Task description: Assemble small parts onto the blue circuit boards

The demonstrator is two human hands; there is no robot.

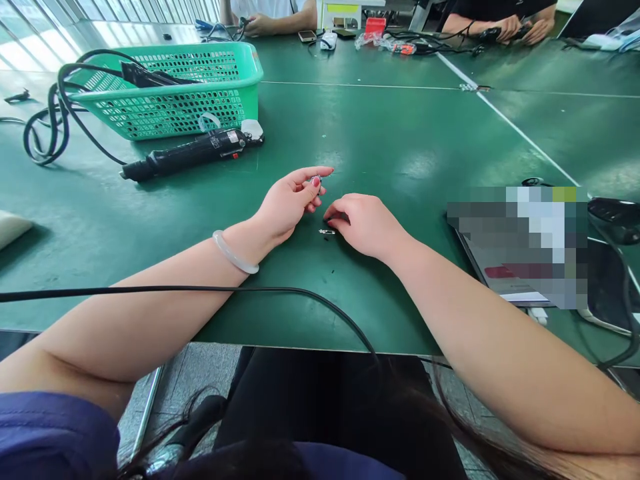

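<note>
My left hand (pixel 293 201) is raised over the green table, its thumb pressed to the fingers on a small shiny metal part (pixel 319 179), mostly hidden. The index finger points out to the right. My right hand (pixel 364 221) rests on the table just right of it, thumb and fingertips together at a tiny dark piece (pixel 327 219). What that piece is cannot be made out. Just below those fingertips lies another small silvery metal part (pixel 327 231), with a tiny black bit (pixel 326 239) beside it.
A green plastic basket (pixel 175 97) with black cabled items stands at the back left, a black electric screwdriver (pixel 193 152) before it. A black cable (pixel 280 289) crosses above my left forearm. Blurred flat items (pixel 520 247) lie right. Two people's hands work across the table (pixel 360 133).
</note>
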